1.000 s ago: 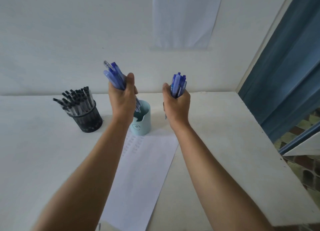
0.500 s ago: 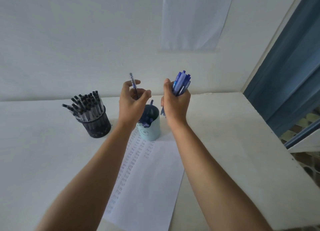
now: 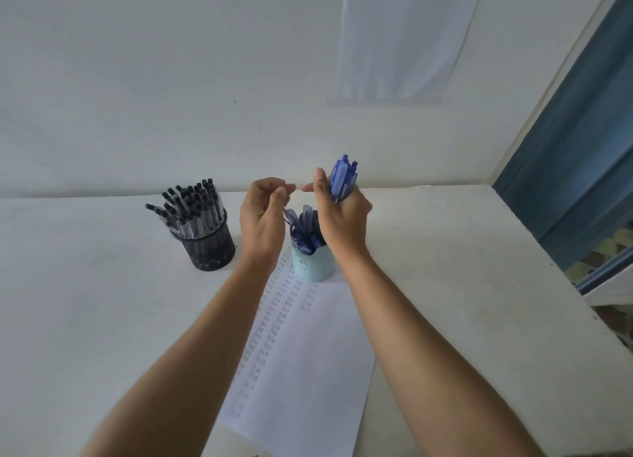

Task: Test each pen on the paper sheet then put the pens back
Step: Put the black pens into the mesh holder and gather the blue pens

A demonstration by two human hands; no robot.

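Head cam: both forearms reach up from the bottom of the frame to the middle, with the hands raised over a light blue cup (image 3: 313, 266). The right hand (image 3: 342, 216) is wrapped tight around a bunch of blue pens (image 3: 343, 179), ends sticking up. The left hand (image 3: 262, 216) has its fingers curled in, and I can't see anything in them. More pens (image 3: 303, 230) stand in the cup, at the top edge of the paper sheet (image 3: 308, 371) on the tabletop (image 3: 102, 319). Left of centre, black pens (image 3: 191, 206) fill a mesh holder (image 3: 209, 251).
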